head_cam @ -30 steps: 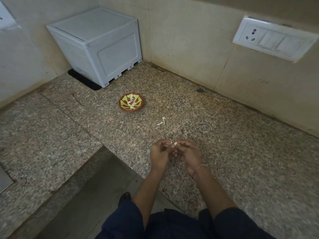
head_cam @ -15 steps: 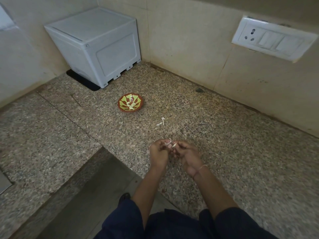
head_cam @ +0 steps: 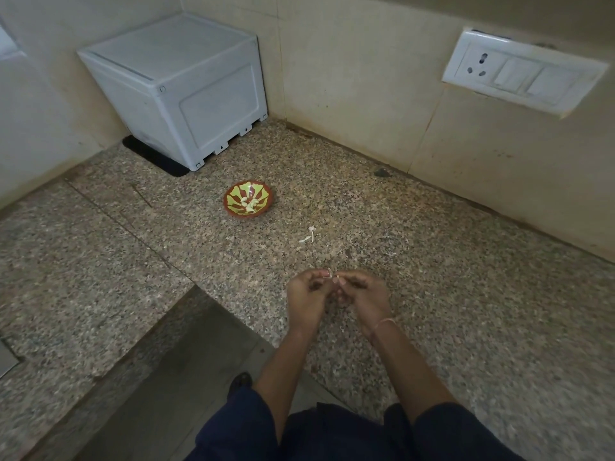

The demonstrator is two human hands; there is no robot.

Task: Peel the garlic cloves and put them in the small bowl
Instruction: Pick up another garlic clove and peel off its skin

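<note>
My left hand (head_cam: 307,296) and my right hand (head_cam: 364,294) meet fingertip to fingertip just above the granite counter (head_cam: 466,294). Between them they pinch a small pale garlic clove (head_cam: 332,277), mostly hidden by the fingers. The small bowl (head_cam: 248,201), brown outside with a green and red pattern inside, stands farther back and to the left, well apart from both hands. Several pale peeled cloves lie inside it. A scrap of white garlic skin (head_cam: 308,235) lies on the counter between the bowl and my hands.
A white plastic box (head_cam: 179,91) on a black mat fills the back left corner. A white switch and socket plate (head_cam: 519,73) hangs on the right wall. The counter's front edge cuts in at the lower left, with floor below.
Both hands stay in nearly the same place, with the fingers shifting slightly on the clove. The bowl and the scrap of skin have not moved.
</note>
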